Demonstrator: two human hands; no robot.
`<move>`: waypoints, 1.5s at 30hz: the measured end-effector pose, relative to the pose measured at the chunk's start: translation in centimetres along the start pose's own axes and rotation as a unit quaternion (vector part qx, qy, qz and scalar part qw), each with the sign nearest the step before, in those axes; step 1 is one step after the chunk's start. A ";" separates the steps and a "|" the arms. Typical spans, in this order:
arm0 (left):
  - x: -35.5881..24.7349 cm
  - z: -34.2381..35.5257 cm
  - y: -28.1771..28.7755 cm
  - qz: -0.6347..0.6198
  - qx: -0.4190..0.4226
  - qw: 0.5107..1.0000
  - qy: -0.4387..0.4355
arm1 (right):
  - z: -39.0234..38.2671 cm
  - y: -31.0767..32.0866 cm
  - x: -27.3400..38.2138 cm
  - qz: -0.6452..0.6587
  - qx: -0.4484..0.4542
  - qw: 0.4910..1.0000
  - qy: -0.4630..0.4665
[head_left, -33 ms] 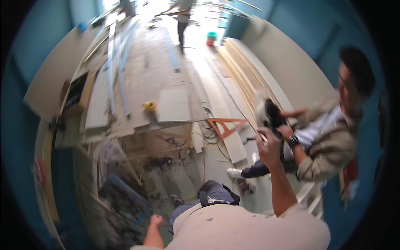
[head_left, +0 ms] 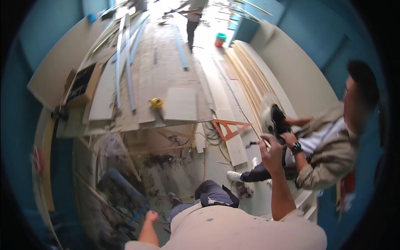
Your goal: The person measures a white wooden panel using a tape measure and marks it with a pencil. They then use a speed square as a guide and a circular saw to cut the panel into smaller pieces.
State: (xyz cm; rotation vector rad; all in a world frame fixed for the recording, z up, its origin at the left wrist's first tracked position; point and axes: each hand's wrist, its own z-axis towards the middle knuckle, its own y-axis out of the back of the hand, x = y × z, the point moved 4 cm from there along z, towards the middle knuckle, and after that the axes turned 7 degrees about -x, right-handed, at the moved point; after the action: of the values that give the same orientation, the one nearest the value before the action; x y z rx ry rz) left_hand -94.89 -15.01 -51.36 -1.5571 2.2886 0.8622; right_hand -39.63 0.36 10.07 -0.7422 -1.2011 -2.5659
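My right hand point(head_left: 271, 158) is raised at the right of centre, its fingers closed around a thin pale stick point(head_left: 266, 144). A small dark piece point(head_left: 251, 144) shows just left of the fingers; I cannot tell if it belongs to the stick. Beyond it lies an orange triangular frame point(head_left: 228, 130), like a large set square, over a pale board point(head_left: 235, 150). My left hand point(head_left: 152, 216) hangs low in a loose fist, with nothing visible in it. It is nearest to a blue-edged dark thing point(head_left: 125, 187) on the floor.
A worktable point(head_left: 154, 79) ahead bears a yellow tool point(head_left: 156, 103), a white panel point(head_left: 181, 104) and long blue strips point(head_left: 180, 48). At right a co-worker point(head_left: 329, 141) holds a black object point(head_left: 278, 120). Stacked boards point(head_left: 250, 71), a bucket point(head_left: 220, 40) and another person point(head_left: 194, 21) are farther off.
The whole view has tilted slightly and grown sharper. My right hand sits a little lower in the picture, still closed; my left hand has shifted slightly left and up.
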 end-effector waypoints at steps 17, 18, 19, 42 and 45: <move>-52.1 5.3 11.2 0.122 -0.060 0.947 -0.290 | 4.7 -20.9 0.9 0.112 0.132 0.985 0.012; -55.0 4.6 11.0 0.148 -0.065 0.899 -0.408 | 4.7 -21.5 2.2 0.141 0.124 0.980 0.062; -57.8 4.6 10.7 0.174 -0.078 0.879 -0.438 | 4.9 -22.0 3.0 0.143 0.135 0.980 0.040; -75.9 8.8 12.1 -0.257 0.461 0.838 -0.139 | 6.2 -31.8 8.7 0.136 0.082 0.966 -0.202; -76.5 5.1 9.5 -0.240 0.485 0.833 -0.112 | 5.8 -33.6 6.8 0.186 0.112 0.930 -0.295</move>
State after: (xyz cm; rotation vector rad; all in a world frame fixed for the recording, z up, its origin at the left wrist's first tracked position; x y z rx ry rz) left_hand -73.35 48.96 -13.69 -1.2976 1.5705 -0.2474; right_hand -56.48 26.60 -5.35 -1.5797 -1.3128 -1.9061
